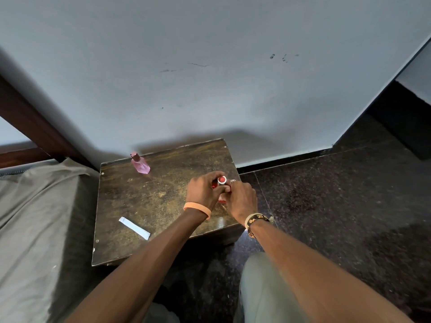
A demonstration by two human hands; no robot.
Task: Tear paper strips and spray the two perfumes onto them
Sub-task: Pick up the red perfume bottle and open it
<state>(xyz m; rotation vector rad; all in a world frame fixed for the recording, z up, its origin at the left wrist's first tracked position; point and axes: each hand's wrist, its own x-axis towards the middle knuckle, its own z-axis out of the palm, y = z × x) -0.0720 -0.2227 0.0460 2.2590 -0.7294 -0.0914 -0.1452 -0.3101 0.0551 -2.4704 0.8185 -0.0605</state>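
A pale blue-grey wall [210,66] fills the upper half of my view, above a dark speckled floor [338,206]. At left is a bed [35,217] under a grey sheet. Pushed against the wall, just beside the bed, stands a small worn dark wooden table [144,197].

Both forearms reach out over the table's right side. The left hand [203,192] has its fingers curled round a red perfume bottle [222,180], held just above the tabletop with its silver-rimmed top facing me. The right hand [241,199] meets it from the other side, fingers bent together; its thumb seems to pinch the bottle, though the left hand hides much of the grip.

A pink perfume bottle [139,164] stands at the table's far left corner. A white paper strip [134,228] lies flat near the front left, well apart from both bottles.

An orange wristband [197,208] circles the left wrist, and a ring [232,181] sits on a right finger.
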